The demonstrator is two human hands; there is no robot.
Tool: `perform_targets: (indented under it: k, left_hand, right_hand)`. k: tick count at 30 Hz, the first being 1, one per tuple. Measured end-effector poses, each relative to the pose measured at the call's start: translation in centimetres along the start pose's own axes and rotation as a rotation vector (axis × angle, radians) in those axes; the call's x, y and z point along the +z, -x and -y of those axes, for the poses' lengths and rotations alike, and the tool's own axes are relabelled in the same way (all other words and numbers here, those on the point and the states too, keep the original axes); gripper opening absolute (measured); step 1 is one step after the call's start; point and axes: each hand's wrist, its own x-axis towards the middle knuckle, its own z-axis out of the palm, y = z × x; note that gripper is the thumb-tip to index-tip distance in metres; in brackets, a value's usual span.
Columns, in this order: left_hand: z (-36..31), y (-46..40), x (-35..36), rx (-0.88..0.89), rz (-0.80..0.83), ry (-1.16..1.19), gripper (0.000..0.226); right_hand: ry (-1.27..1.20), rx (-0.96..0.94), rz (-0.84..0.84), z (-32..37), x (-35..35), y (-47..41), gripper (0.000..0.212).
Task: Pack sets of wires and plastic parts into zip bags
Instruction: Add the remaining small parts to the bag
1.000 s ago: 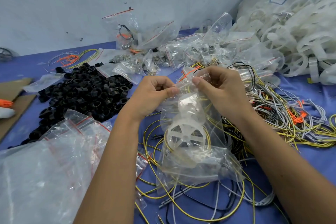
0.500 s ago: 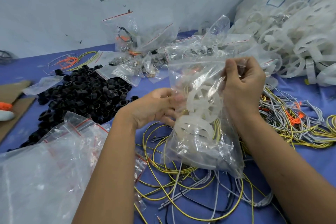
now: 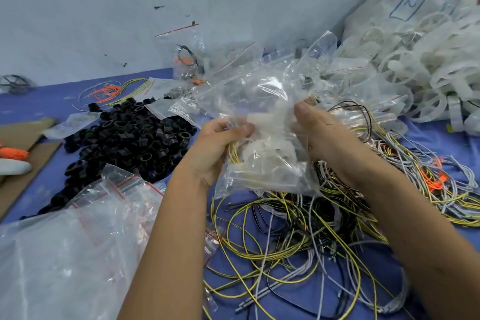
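Note:
I hold a clear zip bag [image 3: 262, 163] above the blue table, tilted and blurred by motion. Inside it I see a white plastic wheel part [image 3: 267, 117] and a coil of yellow wire [image 3: 233, 150]. My left hand [image 3: 220, 145] grips the bag's left side with curled fingers. My right hand [image 3: 319, 132] grips its right side, thumb on top. Below the bag lies a tangle of loose yellow, black and grey wires [image 3: 285, 236].
A heap of black plastic rings [image 3: 130, 135] lies at the left. Empty zip bags [image 3: 65, 241] are stacked at the lower left. Filled bags [image 3: 233, 73] pile up at the back. White wheel parts [image 3: 428, 73] fill a big sack at the right. Cardboard [image 3: 23, 163] lies at the far left.
The bag was held upright by its top edge. Now both hands grip its sides lower down and the bag has turned, its top swinging away from me.

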Motion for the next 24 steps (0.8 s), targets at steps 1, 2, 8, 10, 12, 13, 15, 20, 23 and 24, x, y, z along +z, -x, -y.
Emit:
perform_targets:
  k: [1,2,8,10,12,13,15,20,23,24]
  left_hand:
    - [-0.2,-0.1,0.0,-0.015,-0.028,0.021,0.018]
    - [-0.5,-0.2,0.1,-0.041,-0.048,0.023,0.011]
    - [-2.9,-2.7,-0.5,-0.302,-0.186,0.297,0.04]
    - [-5.1,-4.8,-1.1,-0.165,-0.35,0.477,0.036]
    - [-7.6,-6.9,-1.3,0.019,-0.451,0.64,0.037]
    - [-8.7,-7.8,-1.2,0.093,-0.453,0.662,0.039]
    - [-10.1,-9.6,-0.7,0.113,-0.448,0.571,0.049]
    - [-10.1,-10.2,-0.6,0.109,-0.471,0.322,0.057]
    - [-8.5,-8.7,-1.3,0.116,-0.502,0.262,0.043]
    - [-7.9,-7.9,-1.6,0.103,-0.503,0.241,0.041]
  right_hand:
    - [-0.004,0.028,0.051,0.1,0.1,-0.2,0.045]
    - [-0.017,0.054,0.067,0.2,0.4,-0.4,0.046]
    - [-0.174,0.237,-0.043,2.1,1.3,-5.9,0.091]
    - [-0.324,0.254,-0.094,3.3,1.0,-10.1,0.06]
    - [-0.551,0.222,-0.142,5.2,0.9,-14.7,0.038]
    - [-0.704,0.193,-0.149,6.2,0.8,-16.8,0.029]
    - [-0.947,0.146,-0.175,7.9,0.8,-19.6,0.023]
    - [-0.508,0.25,-0.24,7.1,3.2,-20.4,0.016]
    - [-0.317,0.198,-0.164,5.4,5.6,-16.5,0.016]
    - [-0.254,0.197,-0.137,4.9,6.6,-14.7,0.019]
